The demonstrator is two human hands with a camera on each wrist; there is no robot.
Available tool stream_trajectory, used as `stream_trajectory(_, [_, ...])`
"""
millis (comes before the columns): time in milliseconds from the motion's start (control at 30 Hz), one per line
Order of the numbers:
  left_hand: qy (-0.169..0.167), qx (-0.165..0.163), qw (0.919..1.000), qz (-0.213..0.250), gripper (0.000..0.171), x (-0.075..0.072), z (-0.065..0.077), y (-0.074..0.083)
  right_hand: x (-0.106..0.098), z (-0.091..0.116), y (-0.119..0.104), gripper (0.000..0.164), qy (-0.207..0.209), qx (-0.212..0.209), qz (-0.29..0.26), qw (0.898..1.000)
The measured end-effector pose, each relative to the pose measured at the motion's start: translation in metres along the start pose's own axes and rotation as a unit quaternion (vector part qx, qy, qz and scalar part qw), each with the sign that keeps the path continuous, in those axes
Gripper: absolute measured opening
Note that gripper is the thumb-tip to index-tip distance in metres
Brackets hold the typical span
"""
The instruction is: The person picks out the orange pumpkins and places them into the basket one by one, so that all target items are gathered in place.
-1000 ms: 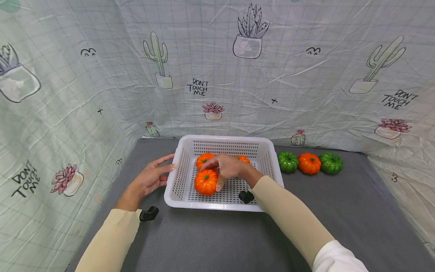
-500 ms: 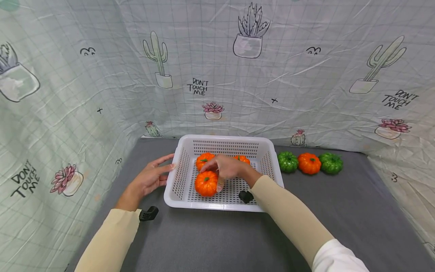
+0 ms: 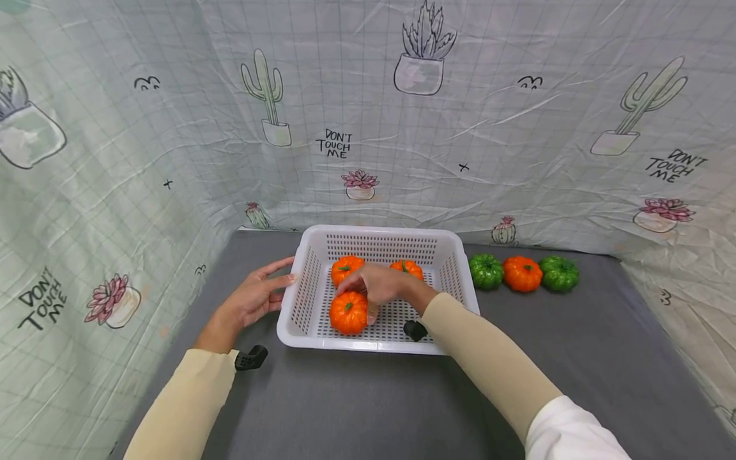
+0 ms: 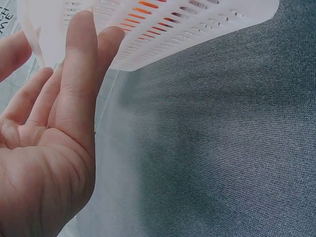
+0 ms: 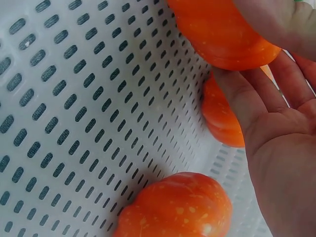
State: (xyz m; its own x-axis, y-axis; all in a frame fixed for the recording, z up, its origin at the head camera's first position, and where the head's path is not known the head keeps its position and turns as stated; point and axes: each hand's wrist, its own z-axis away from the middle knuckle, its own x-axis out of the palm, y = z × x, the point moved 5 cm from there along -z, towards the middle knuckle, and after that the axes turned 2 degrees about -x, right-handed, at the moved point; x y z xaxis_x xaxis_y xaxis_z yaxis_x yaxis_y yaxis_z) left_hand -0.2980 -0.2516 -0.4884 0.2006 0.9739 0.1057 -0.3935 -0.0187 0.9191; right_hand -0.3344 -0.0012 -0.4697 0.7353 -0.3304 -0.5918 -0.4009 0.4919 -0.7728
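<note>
Inside a white perforated plastic basket (image 3: 374, 347), my right hand (image 3: 376, 284) grips an orange toy pumpkin (image 3: 348, 314) with a green stem, thumb on its near right side and fingers over its far side. The right wrist view has this pumpkin (image 5: 232, 34) between the thumb and fingers, close over the basket floor. Two more orange pumpkins sit behind it, one at the back left (image 3: 346, 271) and one at the back right (image 3: 407, 268), partly hidden by my right hand. My left hand (image 3: 257, 297) touches the basket's left rim with its fingers extended, thumb at the rim.
To the basket's right, a row stands on the grey table (image 3: 356, 409): a green pumpkin (image 3: 485, 272), an orange one (image 3: 522, 275) and another green one (image 3: 559, 275). A cloth (image 3: 368, 96) printed with cacti hangs at the back and sides.
My right hand and the gripped pumpkin have moved slightly toward the near side of the basket. The left hand stays at the rim. The head view has tilted down a little.
</note>
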Motion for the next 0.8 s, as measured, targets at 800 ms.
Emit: stream_trajectory(800, [0.002,0.002,0.9999,-0.014,0.074,0.001,0.001,0.001,-0.001,0.009,-0.015,0.069,-0.017,0.004,0.018,1.000])
